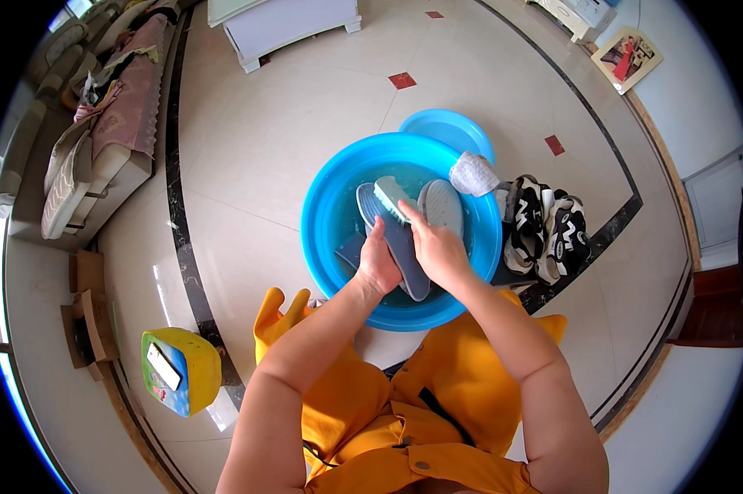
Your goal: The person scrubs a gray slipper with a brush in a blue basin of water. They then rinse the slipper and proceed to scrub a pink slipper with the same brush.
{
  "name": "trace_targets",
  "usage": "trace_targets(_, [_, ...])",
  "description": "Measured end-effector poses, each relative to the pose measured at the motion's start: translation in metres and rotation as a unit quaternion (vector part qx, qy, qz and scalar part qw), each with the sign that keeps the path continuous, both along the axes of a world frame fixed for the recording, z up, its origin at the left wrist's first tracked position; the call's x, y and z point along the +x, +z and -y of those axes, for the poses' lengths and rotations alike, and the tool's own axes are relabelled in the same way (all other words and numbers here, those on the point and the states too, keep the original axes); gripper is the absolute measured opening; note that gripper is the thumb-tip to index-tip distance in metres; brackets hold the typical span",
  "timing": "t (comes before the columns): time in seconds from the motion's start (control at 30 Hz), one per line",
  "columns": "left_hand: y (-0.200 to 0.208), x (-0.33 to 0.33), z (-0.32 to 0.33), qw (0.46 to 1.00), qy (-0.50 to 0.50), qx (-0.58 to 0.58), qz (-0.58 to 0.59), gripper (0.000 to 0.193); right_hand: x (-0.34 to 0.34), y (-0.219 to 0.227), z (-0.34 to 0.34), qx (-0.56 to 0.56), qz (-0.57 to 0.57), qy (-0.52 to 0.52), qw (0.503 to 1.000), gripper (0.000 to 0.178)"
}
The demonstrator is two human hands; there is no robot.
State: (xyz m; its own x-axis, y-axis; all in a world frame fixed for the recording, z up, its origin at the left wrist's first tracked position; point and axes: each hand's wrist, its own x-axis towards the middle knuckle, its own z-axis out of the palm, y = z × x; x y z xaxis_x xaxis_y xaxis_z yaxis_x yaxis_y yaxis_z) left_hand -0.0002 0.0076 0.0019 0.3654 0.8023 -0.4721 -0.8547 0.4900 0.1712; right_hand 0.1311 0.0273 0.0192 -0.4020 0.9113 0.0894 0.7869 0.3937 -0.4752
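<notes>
A blue basin (pixel 315 247) with water in it stands on the floor before my knees. My left hand (pixel 378 263) grips a dark blue-grey slipper (pixel 406 262), holding it tilted over the water. Closed round a pale scrub brush (pixel 391 196), my right hand (pixel 437 247) presses it against the upper part of the slipper. A light grey slipper (pixel 444 206) leans inside the basin on the right. Another dark flat piece (pixel 351 249), perhaps a slipper, lies partly under water at the left; my left hand and the held slipper hide some of it.
A grey cloth (pixel 473 174) hangs over the basin's right rim. Behind stands a second blue basin (pixel 452 128). Black-and-white sneakers (pixel 565 239) sit at the right. To the left are a yellow stool (pixel 202 375) with a phone (pixel 164 367) on it and a sofa (pixel 108 185).
</notes>
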Motion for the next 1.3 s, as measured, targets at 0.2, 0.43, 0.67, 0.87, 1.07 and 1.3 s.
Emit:
trace_targets(0.2, [0.014,-0.007,-0.007,0.999,0.011,0.002,-0.035,0.06,0.004,0.011,-0.004,-0.043,-0.12,0.004,0.992,0.05])
trace_targets(0.43, [0.015,-0.029,-0.022,0.997,0.059,0.055,-0.008,0.061,0.007,0.03,0.027,-0.048,-0.086,0.039,0.994,0.051])
trace_targets(0.67, [0.017,-0.021,-0.017,0.995,0.081,0.054,-0.013,0.058,0.003,0.007,0.032,0.033,-0.022,0.054,0.998,0.059])
trace_targets(0.87, [0.016,-0.022,-0.017,0.994,0.077,0.068,-0.028,0.054,0.0,0.002,0.026,0.051,-0.028,0.044,0.997,0.059])
trace_targets(1.07, [0.015,-0.015,-0.009,0.997,0.016,0.065,-0.031,0.058,0.0,0.0,0.017,0.065,-0.02,0.021,0.997,0.06])
trace_targets(1.3, [0.009,-0.009,-0.006,0.998,-0.025,0.033,-0.047,0.058,0.003,0.002,0.001,0.054,-0.066,0.0,0.996,0.056])
